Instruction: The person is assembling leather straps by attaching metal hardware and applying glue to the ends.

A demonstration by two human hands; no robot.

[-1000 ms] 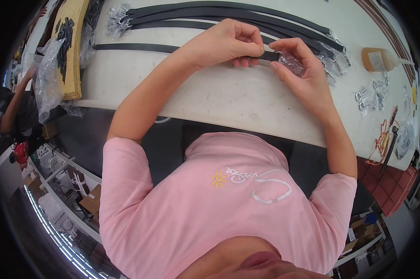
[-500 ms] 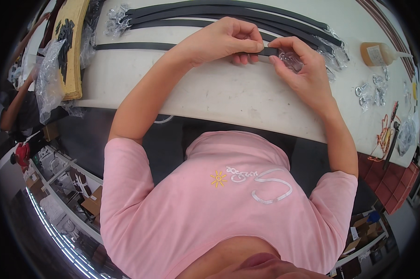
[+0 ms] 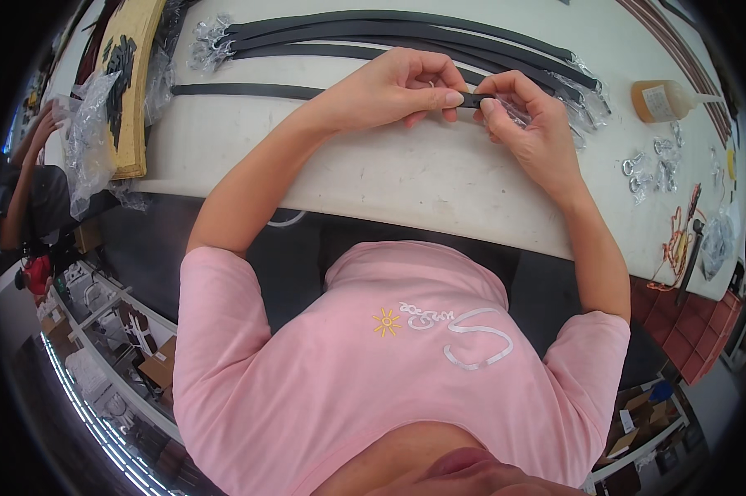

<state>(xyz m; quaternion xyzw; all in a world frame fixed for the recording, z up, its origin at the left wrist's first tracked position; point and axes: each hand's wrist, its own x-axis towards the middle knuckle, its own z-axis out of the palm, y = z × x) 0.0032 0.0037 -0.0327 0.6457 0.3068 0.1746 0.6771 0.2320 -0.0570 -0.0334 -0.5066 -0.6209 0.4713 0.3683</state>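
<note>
A long black strap (image 3: 249, 90) lies across the pale table and runs under my left wrist to my hands. My left hand (image 3: 414, 87) pinches it near its right end between thumb and fingers. Close beside, my right hand (image 3: 531, 120) grips the strap's end, with thumb and index finger on it. Clear plastic wrap (image 3: 515, 114) shows by the right fingers; what it covers is partly hidden. Behind my hands lies a bundle of similar black straps (image 3: 373, 29), with metal clasps in clear plastic (image 3: 212, 45) at their left ends.
At the right stand a bottle of amber liquid (image 3: 659, 101), loose metal clasps (image 3: 637, 168) and an orange cord (image 3: 679, 240). A yellow board (image 3: 135, 124) holding small black pieces (image 3: 121, 70) sits at the left, beside crumpled plastic (image 3: 92, 149). Another person's hand (image 3: 46, 124) shows at the far left.
My right thumb and fingers have closed in on the strap's end, nearer my left hand. The view has shifted slightly. At the far left, the other person's arm has moved.
</note>
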